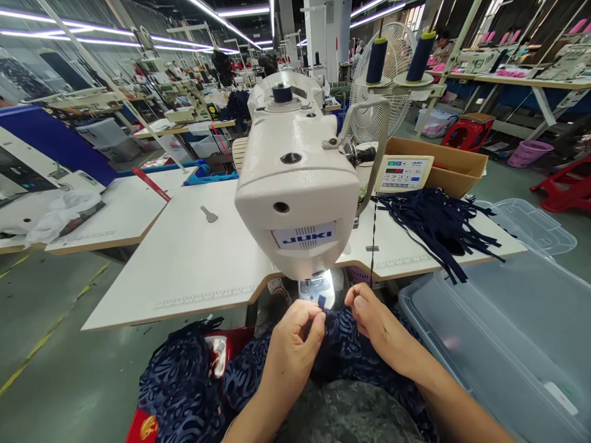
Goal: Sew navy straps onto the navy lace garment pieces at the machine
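A white JUKI sewing machine [295, 191] stands before me, its lamp lighting the small sewing bed [316, 288] under the head. Just in front of that bed, my left hand [295, 338] pinches patterned navy fabric [341, 329] near its edge. A short navy strip [322, 301] sticks up at those fingertips. To the right, my right hand [376, 323] is closed with thumb and forefinger together; what they grip is too small to make out. A black twisted cord [373, 240] hangs down behind that hand. The fabric drapes over my lap.
Navy strips [438, 221] lie heaped on the white tabletop [198, 258] by a control panel [404, 173] and cardboard box [438, 161]. A clear plastic bin [508, 332] is at right. More patterned fabric [178, 381] piles at lower left. A metal piece [209, 214] rests on the left tabletop.
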Demonstrator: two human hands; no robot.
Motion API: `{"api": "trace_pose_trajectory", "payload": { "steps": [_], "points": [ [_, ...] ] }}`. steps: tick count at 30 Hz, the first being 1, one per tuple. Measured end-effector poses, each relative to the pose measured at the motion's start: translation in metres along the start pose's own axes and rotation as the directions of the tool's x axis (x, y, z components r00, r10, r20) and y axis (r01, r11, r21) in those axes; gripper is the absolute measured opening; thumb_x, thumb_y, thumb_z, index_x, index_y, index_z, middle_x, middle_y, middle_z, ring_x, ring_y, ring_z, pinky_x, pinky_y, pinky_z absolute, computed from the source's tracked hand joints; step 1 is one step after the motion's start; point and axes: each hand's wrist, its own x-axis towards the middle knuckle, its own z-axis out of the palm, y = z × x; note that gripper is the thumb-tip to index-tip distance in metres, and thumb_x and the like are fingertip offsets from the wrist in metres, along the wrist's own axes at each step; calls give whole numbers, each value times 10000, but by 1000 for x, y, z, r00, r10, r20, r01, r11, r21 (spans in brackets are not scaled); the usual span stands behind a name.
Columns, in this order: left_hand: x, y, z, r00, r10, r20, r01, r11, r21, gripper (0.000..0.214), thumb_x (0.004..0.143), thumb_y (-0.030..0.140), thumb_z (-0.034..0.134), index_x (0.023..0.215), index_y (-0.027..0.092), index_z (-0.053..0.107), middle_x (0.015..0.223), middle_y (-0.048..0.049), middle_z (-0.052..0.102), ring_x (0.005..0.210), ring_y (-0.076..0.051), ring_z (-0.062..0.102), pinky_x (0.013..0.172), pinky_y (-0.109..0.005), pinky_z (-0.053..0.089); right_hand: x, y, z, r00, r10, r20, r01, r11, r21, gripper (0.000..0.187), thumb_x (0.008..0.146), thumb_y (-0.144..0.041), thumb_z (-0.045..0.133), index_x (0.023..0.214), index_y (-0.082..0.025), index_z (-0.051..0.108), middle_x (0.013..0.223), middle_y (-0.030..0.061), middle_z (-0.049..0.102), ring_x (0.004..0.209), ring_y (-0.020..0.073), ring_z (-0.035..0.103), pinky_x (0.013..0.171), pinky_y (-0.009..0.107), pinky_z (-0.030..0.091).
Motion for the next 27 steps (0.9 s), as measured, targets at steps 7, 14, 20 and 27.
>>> {"api": "trace_pose_trajectory", "payload": {
  "steps": [7,14,20,27],
  "points": [
    [-1,-4,5,990,126,-67,-119,989,91,146,899,211,504,818,188,623,878,-34,621,826,-153,599,765,-231,468,-6,-22,-8,946,140,292,-119,989,-88,222,964,-419,433,904,-228,530,701,-54,479,617,111,444,538,216,319],
    [-2,-6,6,979,190,-78,-179,975,134,134,897,185,510,871,179,642,888,-32,627,832,-143,616,766,-222,492,0,-17,-4,941,92,325,-79,995,-54,281,991,-413,368,831,-212,481,741,-52,502,672,108,461,596,225,320],
    [-1,-8,7,973,213,-88,-198,969,147,125,892,180,515,882,182,639,901,-35,631,839,-148,621,769,-229,505,1,-14,-3,942,102,319,-81,994,-77,294,987,-407,372,784,-209,449,722,-53,488,658,107,448,588,227,315],
    [-3,-9,8,962,257,-92,-238,955,178,117,888,160,513,874,180,627,920,-50,636,859,-153,625,786,-236,513,4,-17,-7,936,96,339,-68,993,-94,265,984,-376,379,845,-206,527,781,-36,567,699,121,502,614,233,338]
  ]
}}
